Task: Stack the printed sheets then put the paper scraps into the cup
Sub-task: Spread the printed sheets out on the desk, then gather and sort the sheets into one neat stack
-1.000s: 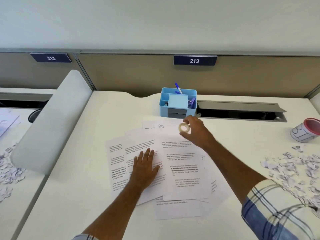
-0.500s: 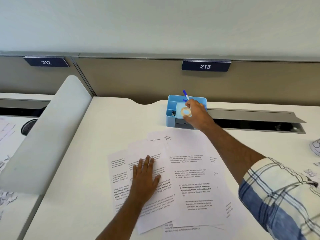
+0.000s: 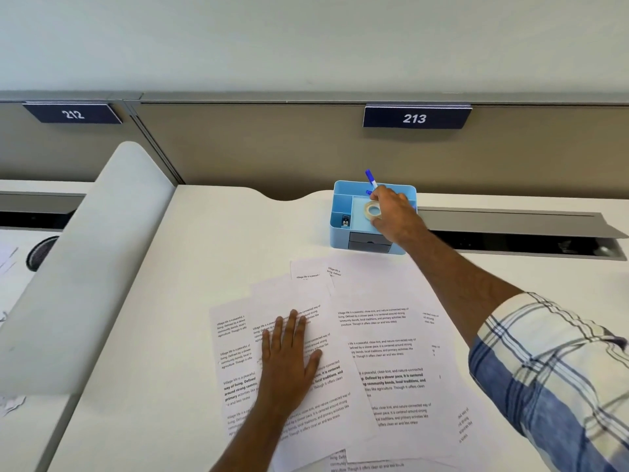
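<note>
Blue organizer (image 3: 340,202), right hand (image 3: 391,212) pinching one tape roll (image 3: 372,210), left hand (image 3: 289,359) flat on overlapping printed sheets (image 3: 381,362)

A white tabletop (image 3: 204,267) with a wavy back edge carries the things. Spread over its near middle lie the printed sheets (image 3: 377,362), fanned and overlapping one another at slightly different angles, text side up. Behind them, near the back edge, stands a light blue desk organizer (image 3: 343,212) with small dark drawers at its front. To the organizer's right a long grey cable slot (image 3: 510,221) runs along the back of the tabletop, its flap raised over a dark opening.
</note>
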Demonstrator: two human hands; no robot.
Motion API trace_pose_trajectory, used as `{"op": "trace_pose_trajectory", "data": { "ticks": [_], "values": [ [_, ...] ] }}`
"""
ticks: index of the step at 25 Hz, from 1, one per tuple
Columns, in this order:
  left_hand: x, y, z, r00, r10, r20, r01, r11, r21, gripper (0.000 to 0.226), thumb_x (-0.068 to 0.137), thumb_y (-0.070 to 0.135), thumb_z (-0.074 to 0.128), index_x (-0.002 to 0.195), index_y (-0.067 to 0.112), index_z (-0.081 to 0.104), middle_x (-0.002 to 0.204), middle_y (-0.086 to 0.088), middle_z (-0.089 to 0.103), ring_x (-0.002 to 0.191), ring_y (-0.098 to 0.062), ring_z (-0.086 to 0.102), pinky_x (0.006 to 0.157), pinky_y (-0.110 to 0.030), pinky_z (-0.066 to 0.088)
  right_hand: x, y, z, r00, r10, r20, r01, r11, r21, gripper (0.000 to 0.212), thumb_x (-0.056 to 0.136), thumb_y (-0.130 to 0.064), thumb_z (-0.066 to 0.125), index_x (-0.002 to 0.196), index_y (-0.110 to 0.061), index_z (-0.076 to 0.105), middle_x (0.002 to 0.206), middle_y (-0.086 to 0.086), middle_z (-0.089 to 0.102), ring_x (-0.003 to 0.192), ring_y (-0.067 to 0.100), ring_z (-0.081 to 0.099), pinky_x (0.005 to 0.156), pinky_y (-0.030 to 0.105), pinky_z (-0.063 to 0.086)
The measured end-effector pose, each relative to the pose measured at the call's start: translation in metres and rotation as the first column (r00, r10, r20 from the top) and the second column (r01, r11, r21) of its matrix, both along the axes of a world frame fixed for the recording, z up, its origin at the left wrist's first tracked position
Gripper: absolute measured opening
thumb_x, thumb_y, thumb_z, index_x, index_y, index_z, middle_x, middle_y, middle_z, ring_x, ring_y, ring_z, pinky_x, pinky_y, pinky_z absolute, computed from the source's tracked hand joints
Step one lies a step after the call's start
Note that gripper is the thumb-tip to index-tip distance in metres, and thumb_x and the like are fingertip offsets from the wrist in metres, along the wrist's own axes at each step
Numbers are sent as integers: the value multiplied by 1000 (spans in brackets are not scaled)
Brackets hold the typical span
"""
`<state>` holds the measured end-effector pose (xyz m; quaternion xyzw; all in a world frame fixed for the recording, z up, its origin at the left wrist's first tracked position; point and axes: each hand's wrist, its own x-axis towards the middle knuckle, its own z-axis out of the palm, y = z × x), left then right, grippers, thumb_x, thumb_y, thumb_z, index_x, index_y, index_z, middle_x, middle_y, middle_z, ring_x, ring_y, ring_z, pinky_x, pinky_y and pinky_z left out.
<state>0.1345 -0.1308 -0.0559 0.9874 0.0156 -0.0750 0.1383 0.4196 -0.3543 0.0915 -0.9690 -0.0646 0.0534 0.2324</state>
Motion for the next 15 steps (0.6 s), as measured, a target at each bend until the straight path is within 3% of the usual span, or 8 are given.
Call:
{"op": "trace_pose_trajectory", "data": {
  "ticks": [9, 12, 15],
  "values": [
    [0, 0, 1, 1000, 8, -8, -9, 1000, -22, 76, 103, 61, 31, 167, 22, 18, 176, 4, 5, 163, -24, 1, 129, -46, -2, 8, 5, -7, 997, -24, -68, 25, 999, 24, 59, 87, -7, 77, 136, -18, 47, 137, 10, 55, 125, 28, 47, 87, 32, 37],
    [1, -2, 5, 1000, 13, -22, -14, 999, -34, 77, 102, 62, 28, 167, 21, 18, 176, 4, 5, 162, -24, 0, 129, -46, -4, 0, 0, -2, 999, -34, -1, 34, 996, 87, 53, 89, -5, 73, 135, -16, 49, 139, 10, 52, 127, 29, 45, 91, 32, 38],
    [2, -1, 13, 999, 13, -51, -15, 999, -41, 82, 98, 66, 20, 168, 23, 11, 176, 6, -3, 162, -22, -8, 130, -44, -9, -25, -10, -2, 991, -81, 103, 57, 974, 218, 47, 87, -3, 72, 127, -17, 52, 134, 7, 54, 124, 31, 47, 100, 40, 43]
  ]
}}
